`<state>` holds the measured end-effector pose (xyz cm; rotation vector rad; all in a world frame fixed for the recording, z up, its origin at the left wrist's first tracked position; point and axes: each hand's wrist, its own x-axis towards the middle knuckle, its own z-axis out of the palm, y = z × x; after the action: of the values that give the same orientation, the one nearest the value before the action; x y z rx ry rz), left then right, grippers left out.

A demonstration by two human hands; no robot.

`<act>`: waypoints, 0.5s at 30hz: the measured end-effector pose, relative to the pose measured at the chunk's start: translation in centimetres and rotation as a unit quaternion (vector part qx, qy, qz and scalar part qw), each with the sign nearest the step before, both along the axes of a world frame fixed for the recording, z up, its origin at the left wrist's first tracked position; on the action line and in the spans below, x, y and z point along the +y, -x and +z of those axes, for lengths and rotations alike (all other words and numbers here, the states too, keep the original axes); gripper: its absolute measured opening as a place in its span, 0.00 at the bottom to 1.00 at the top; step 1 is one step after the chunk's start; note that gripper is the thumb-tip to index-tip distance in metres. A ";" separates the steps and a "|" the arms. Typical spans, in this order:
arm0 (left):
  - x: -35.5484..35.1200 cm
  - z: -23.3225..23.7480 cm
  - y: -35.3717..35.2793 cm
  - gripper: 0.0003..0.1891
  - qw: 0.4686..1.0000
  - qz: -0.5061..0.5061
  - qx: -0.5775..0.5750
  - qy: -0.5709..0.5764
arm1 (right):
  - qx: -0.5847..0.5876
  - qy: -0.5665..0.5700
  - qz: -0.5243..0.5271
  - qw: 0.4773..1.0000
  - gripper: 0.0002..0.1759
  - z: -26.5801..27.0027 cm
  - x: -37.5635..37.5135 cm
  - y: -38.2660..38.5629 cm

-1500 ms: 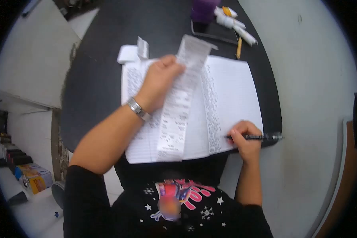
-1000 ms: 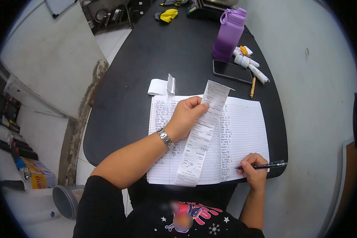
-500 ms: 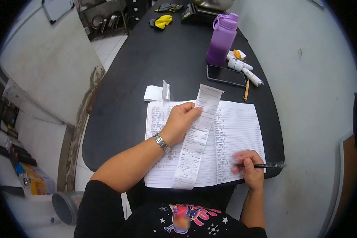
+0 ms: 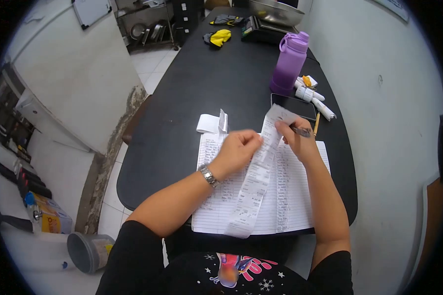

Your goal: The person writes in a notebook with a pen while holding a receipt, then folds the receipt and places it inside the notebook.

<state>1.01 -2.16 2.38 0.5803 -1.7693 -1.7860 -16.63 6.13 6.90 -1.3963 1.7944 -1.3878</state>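
A long printed receipt (image 4: 253, 189) hangs slanted over an open lined notebook (image 4: 300, 196) with handwritten lists. My left hand (image 4: 238, 150), a metal watch on its wrist, pinches the receipt's left edge in its upper part. Near the top end, my right hand (image 4: 298, 137) has its thumb and fingers closed on the receipt, and a dark pen (image 4: 301, 132) is tucked in the same hand. A small folded white paper (image 4: 209, 123) lies at the notebook's upper left edge.
On the black table (image 4: 182, 98) are a purple bottle (image 4: 289, 64), a phone (image 4: 293, 105), paper rolls (image 4: 310, 94), a yellow-brown pen (image 4: 317, 124), yellow-grey gloves (image 4: 217, 38) and a scale with a metal bowl (image 4: 278, 14). A grey bin (image 4: 86, 253) stands at lower left.
My right hand has moved up from the notebook's lower right page to the receipt's top end and closed on it. The view has shifted, so the table sits further right and lower.
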 end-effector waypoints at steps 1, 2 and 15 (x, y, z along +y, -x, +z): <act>-0.9 1.1 -0.4 0.07 0.997 0.050 0.021 0.048 | 0.014 -0.011 -0.026 1.000 0.11 -0.1 -0.9 0.0; -1.8 2.0 -0.8 0.07 0.990 0.098 0.042 0.096 | 0.027 -0.023 -0.054 0.998 0.10 -0.1 -1.7 0.2; -7.2 -0.2 -2.9 0.20 0.884 0.118 -0.297 0.340 | 0.170 -0.203 -0.125 0.956 0.14 -1.7 -10.5 2.7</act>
<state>3.91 -9.39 2.17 1.0395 -2.4191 -0.7474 -19.33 -4.37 5.21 -1.2681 2.3856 -0.8423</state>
